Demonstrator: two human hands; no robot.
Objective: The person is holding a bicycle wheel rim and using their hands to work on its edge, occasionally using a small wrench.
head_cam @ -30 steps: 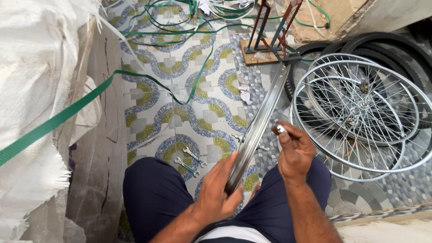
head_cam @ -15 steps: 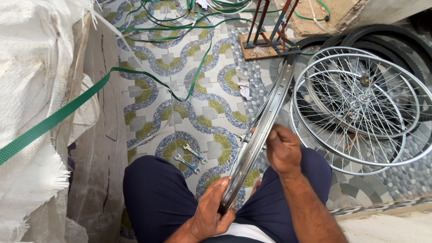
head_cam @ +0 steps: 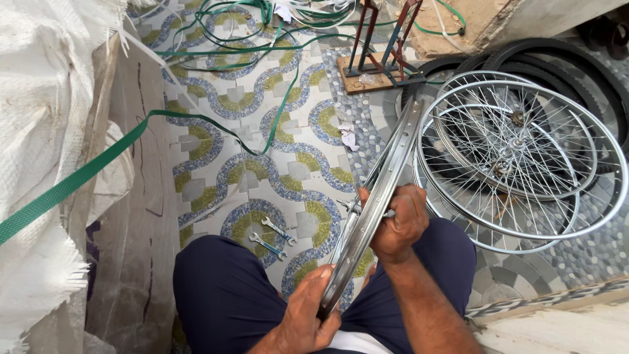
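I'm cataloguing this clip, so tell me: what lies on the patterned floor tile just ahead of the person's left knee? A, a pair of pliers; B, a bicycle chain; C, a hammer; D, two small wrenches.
D: two small wrenches lie side by side on the patterned floor, left of the wheel rim that both hands grip.

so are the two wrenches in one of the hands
No, the wrenches lie on the tiled floor by the knee, while the left hand and right hand both hold the rim.
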